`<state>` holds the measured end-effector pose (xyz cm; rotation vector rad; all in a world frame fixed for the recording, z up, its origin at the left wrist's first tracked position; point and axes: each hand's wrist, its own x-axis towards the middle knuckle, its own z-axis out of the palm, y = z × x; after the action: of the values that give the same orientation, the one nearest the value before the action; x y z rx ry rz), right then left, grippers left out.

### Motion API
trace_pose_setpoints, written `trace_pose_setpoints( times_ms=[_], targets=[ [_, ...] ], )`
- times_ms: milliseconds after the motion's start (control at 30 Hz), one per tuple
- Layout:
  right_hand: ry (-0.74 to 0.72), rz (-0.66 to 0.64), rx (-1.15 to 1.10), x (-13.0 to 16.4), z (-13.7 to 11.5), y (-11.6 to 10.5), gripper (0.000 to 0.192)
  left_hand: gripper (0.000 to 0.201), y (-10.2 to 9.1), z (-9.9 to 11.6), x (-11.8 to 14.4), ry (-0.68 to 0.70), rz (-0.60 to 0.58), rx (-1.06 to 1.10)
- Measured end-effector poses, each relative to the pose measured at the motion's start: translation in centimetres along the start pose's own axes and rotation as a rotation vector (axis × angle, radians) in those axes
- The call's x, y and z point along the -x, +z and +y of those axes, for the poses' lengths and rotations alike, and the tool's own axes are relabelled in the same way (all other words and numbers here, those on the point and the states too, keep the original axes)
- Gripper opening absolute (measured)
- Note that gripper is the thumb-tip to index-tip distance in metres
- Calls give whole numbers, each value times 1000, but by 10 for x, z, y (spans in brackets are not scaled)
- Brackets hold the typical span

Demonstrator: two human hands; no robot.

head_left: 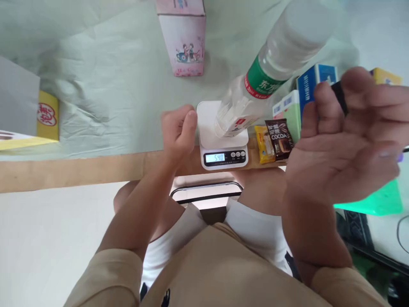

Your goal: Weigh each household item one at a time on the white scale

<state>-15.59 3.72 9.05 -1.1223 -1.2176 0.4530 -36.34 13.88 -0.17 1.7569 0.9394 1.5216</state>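
Note:
A clear plastic bottle (268, 72) with a green and red label stands on a white kitchen scale (207, 121), whose display (215, 158) seems to read 540. My left hand (179, 130) is closed in a fist just left of the scale, thumb uppermost, with nothing showing in it. To the right, my right hand (338, 149) is raised close to the camera, palm up, its fingers loosely curved and apart. Something black shows between those fingers, too unclear to name. A yellow snack packet (266, 145) and a brown cocoa packet (280, 140) lie between the scale and my right hand.
On the green cloth (118, 76) stands a pink box (188, 47), beyond the scale. A grey and yellow box (47, 115) is at the left. Blue (308, 87) and pale green (292, 113) boxes stand behind my right hand. A brown strip (79, 170) runs along the table's near edge.

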Motion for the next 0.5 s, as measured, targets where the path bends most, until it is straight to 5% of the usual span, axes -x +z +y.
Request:
trace_pose_setpoints(
  times_ms=[233,367,500],
  targets=[
    [-129,-305,427,-49,-35,-6,48,72,2,2,3,25,-84,-4],
    [-182,-581,693,-85,-44,4,64,75,6,2,-1,30,-62,16],
    [-166,-684,1021,-104,-49,16,66,73,9,0,-5,40,-92,14]
  ],
)
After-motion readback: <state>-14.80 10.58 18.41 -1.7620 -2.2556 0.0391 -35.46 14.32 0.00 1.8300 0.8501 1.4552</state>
